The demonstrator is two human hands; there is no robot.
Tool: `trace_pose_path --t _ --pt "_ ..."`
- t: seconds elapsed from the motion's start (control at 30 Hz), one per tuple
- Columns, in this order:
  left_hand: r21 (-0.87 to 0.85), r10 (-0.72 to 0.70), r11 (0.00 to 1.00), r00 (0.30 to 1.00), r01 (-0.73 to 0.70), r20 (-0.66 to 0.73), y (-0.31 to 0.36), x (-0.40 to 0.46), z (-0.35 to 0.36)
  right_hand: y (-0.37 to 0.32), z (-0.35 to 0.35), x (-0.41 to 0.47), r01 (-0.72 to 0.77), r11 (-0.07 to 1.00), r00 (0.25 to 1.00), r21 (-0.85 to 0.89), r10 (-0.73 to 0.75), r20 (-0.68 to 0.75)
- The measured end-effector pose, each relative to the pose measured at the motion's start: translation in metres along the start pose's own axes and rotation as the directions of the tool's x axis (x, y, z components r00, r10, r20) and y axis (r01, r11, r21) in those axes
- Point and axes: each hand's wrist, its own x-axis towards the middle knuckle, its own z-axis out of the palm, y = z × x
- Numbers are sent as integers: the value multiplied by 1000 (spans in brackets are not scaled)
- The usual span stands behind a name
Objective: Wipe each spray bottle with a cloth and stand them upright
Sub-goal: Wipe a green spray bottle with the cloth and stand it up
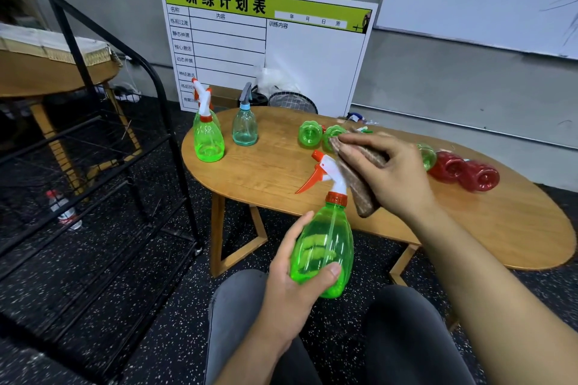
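1. Head view: the left hand (pixel 292 272) has its grip wrapped round the body of a green spray bottle (pixel 323 247), fingers behind and thumb across the front. It holds the bottle above the lap, just short of the tabletop (pixel 266 178) edge, probably so the whole surface can be reached.
2. The right hand (pixel 387 172) has its grip clasped on a brown cloth (pixel 359 178), pressing it against the white and orange trigger head (pixel 325 172). I judge the head is being wiped now.
3. At the far left of the tabletop two bottles stand upright: another green one (pixel 209 137) and a pale blue one (pixel 245 125). They look like the finished ones, set apart from the rest.
4. Lying on their sides, near the right hand, are more green bottles (pixel 309 133) and two red bottles (pixel 463 172), likely not yet wiped.
5. Next move, as I judge it: finish the head, then stand this bottle beside the upright pair.
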Motion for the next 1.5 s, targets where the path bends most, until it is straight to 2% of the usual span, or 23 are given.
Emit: trace_pose_path --t 0.13,0.37,0.47,0.53,0.63,0.7,0.83,0.97,1.1,1.17,1.23,1.3,1.37,1.5 --pt "11 17 1000 1000 -17 -4 0 0 -1 -4 15 4 -5 998 992 -56 12 122" --pt "-8 38 999 994 -39 -101 -1 1 -2 4 9 -6 -127 983 965 -134 153 211" --pt "-7 38 999 993 -39 -114 -1 3 -3 10 -10 -3 -153 952 913 -264 238 332" --pt "-1 31 999 994 -32 -106 -1 3 -1 11 -22 3 -161 943 898 -293 263 353" --pt "11 25 1000 997 -25 -71 -1 3 1 3 -20 6 -153 980 968 -128 174 180" --pt "18 16 1000 999 -15 -40 -1 2 2 -3 -8 4 -141 990 984 -12 142 104" --pt "44 16 999 1000 -15 -26 -2 2 0 -4 8 -4 -154 988 971 14 149 189" --pt "32 2 999 998 -1 -56 -5 1 0 3 -1 -7 -227 973 934 -42 230 272" --pt "6 3 1000 995 -3 -98 -7 2 -1 9 -23 -4 -221 934 862 -280 322 392" --pt "12 10 1000 996 -9 -86 -6 3 0 7 -24 -4 -171 950 924 -261 247 293" --pt "47 15 999 997 -11 -70 -6 3 1 1 -15 -7 -73 985 988 -154 93 126" --pt "83 12 996 999 -8 -51 -7 2 1 -7 -1 -10 51 988 998 -145 -47 34" --pt "102 10 995 999 -7 -30 -10 1 0 -10 12 -13 87 975 996 -206 -79 43" --pt "111 11 994 999 -6 -47 -11 3 -2 -6 29 -17 170 951 976 -257 -127 174"
